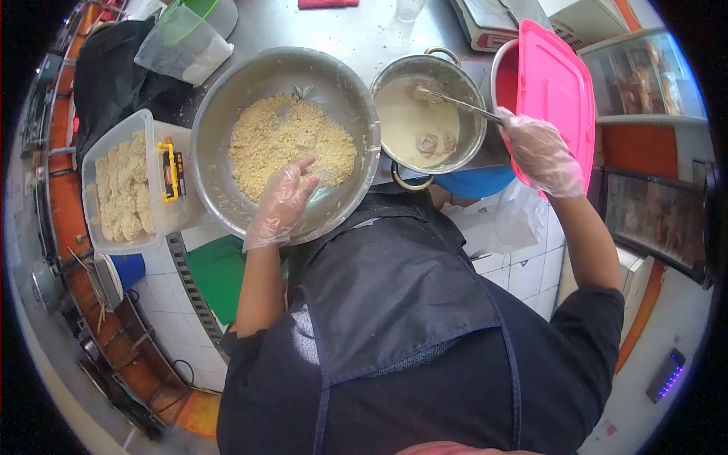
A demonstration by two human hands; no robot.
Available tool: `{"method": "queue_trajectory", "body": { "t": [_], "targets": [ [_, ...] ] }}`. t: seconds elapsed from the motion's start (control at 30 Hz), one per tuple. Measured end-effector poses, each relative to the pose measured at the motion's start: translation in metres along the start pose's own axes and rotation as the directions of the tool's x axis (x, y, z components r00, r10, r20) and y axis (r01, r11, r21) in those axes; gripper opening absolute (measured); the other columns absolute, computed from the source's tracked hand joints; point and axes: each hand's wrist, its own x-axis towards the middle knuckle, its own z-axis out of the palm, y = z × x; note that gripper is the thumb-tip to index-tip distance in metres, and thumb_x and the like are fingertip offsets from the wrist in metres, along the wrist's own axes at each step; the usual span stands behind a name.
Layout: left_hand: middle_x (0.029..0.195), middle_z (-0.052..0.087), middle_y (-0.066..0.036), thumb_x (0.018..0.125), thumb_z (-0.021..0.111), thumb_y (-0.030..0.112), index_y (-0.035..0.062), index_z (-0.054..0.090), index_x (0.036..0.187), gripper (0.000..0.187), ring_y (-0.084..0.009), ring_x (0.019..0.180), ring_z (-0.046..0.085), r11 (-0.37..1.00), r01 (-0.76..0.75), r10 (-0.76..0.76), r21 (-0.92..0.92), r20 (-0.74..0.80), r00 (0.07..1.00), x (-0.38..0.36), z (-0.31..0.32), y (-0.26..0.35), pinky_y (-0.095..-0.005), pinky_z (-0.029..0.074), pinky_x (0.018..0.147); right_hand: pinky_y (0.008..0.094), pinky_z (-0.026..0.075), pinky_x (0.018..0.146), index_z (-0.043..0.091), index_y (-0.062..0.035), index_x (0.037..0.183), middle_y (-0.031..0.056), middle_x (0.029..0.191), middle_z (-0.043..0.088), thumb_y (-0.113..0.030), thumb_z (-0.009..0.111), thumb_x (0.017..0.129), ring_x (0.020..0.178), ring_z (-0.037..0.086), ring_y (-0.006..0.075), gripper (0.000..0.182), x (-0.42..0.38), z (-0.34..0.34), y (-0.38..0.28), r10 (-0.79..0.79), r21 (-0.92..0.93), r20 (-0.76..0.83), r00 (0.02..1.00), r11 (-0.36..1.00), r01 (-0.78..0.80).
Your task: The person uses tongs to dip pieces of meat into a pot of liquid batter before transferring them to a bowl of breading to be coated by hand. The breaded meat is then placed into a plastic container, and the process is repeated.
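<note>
My left hand [285, 200], in a clear plastic glove, is over the near side of a wide metal bowl [208, 144]. Its fingers are apart and their tips reach the pale crumbs [288, 136] in the bowl. My right hand [542, 150], also gloved, grips metal tongs [470, 108]. The far end of the tongs dips into a two-handled pot [480, 140] of creamy white batter [402, 121], where a coated piece shows at the tip. Another lump [428, 144] breaks the batter's surface lower down.
Left of the bowl stands a clear tub [163, 220] of crumb-coated pieces with a yellow latch. A pink lid [561, 98] leans over a red container at right. A scale [493, 23] and a plastic container [178, 45] are farther back on the metal table [334, 30].
</note>
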Motion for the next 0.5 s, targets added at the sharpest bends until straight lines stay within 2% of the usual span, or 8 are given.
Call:
{"method": "queue_trajectory", "body": {
  "t": [0.03,0.07,0.1,0.17,0.2,0.33,0.43,0.5],
  "targets": [
    [0.136,0.062,-0.023,0.099,0.061,0.036,-0.0017,0.057,0.138,0.055,-0.0356,0.126,0.059,1.000,-0.005,0.005,-0.027,-0.002,1.000,0.000,0.000,-0.007,-0.0422,0.044,0.108,0.0468,0.054,0.068,0.060,-0.0051,0.124,0.0174,0.081,0.065,-0.011,0.053,0.100,0.076,0.070,0.0343,0.026,-0.004,-0.005,0.004,-0.026,0.139,0.037,0.999,0.990,0.020],
    [0.135,0.062,-0.023,0.098,0.061,0.036,-0.0017,0.057,0.138,0.055,-0.0353,0.126,0.059,0.998,-0.012,0.012,-0.054,-0.006,1.000,0.001,-0.001,-0.013,-0.0423,0.044,0.108,0.0456,0.056,0.079,0.061,-0.0074,0.131,0.0199,0.094,0.070,-0.008,0.054,0.100,0.087,0.071,0.0352,0.033,-0.008,-0.026,-0.006,0.055,0.235,0.160,0.986,0.968,-0.092],
    [0.135,0.062,-0.023,0.098,0.061,0.036,-0.0017,0.057,0.138,0.055,-0.0353,0.126,0.059,0.998,-0.005,0.004,-0.059,-0.012,1.000,0.000,-0.002,-0.015,-0.0423,0.044,0.108,0.0456,0.056,0.079,0.061,-0.0074,0.131,0.0199,0.094,0.070,-0.008,0.054,0.100,0.087,0.071,0.0352,0.033,-0.014,-0.022,-0.004,0.045,0.231,0.162,0.986,0.969,-0.082],
    [0.135,0.063,-0.022,0.098,0.062,0.036,-0.0016,0.057,0.137,0.055,-0.0342,0.125,0.060,0.994,0.004,-0.005,-0.112,-0.011,1.000,-0.002,-0.003,-0.015,-0.0419,0.045,0.107,0.0402,0.054,0.092,0.061,-0.0074,0.136,0.0228,0.109,0.071,-0.002,0.057,0.096,0.102,0.071,0.0321,0.040,-0.025,-0.016,0.003,0.063,0.490,0.060,0.996,0.868,-0.084],
    [0.135,0.063,-0.022,0.098,0.062,0.036,-0.0016,0.057,0.137,0.055,-0.0342,0.125,0.060,0.993,0.009,-0.011,-0.113,-0.016,1.000,-0.003,-0.004,-0.015,-0.0419,0.045,0.107,0.0355,0.049,0.102,0.061,-0.0071,0.137,0.0225,0.119,0.070,0.003,0.058,0.094,0.111,0.068,0.0274,0.044,-0.030,-0.018,0.005,0.103,0.580,0.145,0.984,0.797,-0.168],
    [0.134,0.063,-0.022,0.099,0.062,0.037,-0.0015,0.056,0.138,0.055,-0.0334,0.124,0.061,0.997,-0.010,0.006,-0.074,-0.052,0.999,-0.003,-0.010,-0.012,-0.0411,0.046,0.106,0.0432,0.051,0.091,0.062,-0.0064,0.133,0.0216,0.114,0.070,-0.014,0.054,0.100,0.104,0.067,0.0341,0.035,-0.025,-0.009,0.002,0.023,0.756,0.174,0.985,0.638,-0.148],
    [0.134,0.063,-0.021,0.099,0.062,0.038,-0.0014,0.056,0.139,0.056,-0.0330,0.123,0.062,0.999,-0.005,0.003,-0.043,-0.043,0.999,-0.004,-0.015,-0.005,-0.0409,0.046,0.106,0.0395,0.053,0.084,0.065,-0.0021,0.127,0.0154,0.098,0.071,-0.009,0.057,0.097,0.087,0.069,0.0261,0.032,-0.006,-0.001,-0.010,0.102,0.555,0.266,0.959,0.797,-0.239],
    [0.134,0.063,-0.021,0.100,0.062,0.039,-0.0014,0.056,0.139,0.056,-0.0326,0.122,0.062,1.000,-0.002,0.002,0.007,-0.042,0.999,-0.004,-0.016,-0.004,-0.0408,0.046,0.106,0.0424,0.052,0.075,0.066,-0.0028,0.123,0.0147,0.088,0.068,-0.015,0.056,0.098,0.078,0.066,0.0275,0.029,-0.001,0.046,-0.002,0.063,0.534,-0.040,0.997,0.845,-0.032]
  ]
}}
